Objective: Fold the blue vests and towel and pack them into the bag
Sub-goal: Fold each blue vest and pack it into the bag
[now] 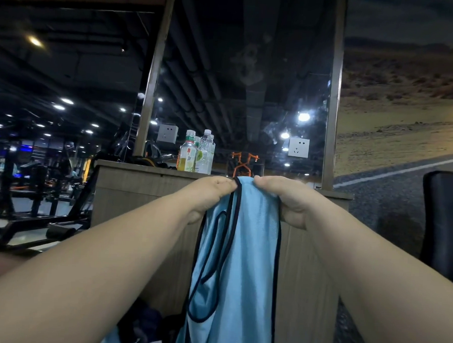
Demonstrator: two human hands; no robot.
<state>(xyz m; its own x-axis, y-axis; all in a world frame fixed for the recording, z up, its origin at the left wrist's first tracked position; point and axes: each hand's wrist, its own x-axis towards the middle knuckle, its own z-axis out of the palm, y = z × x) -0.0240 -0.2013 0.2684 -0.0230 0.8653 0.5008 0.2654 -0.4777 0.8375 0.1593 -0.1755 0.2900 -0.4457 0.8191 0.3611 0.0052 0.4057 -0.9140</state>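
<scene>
A light blue vest [244,264] with dark trim hangs straight down in front of me, held up by its top edge. My left hand [211,194] pinches the top at the left. Right beside it, my right hand [287,200] grips the top at the right, and the two hands almost touch. More blue cloth [111,339] and a dark heap [144,321] lie low at the bottom edge, mostly hidden by my left forearm. I cannot make out the bag or the towel.
A wooden counter [130,190] stands right behind the vest, with several drink bottles [196,154] on its top. A mirror with wall sockets [298,147] rises above it. A black chair [445,222] is at the right. Gym machines [35,187] fill the left.
</scene>
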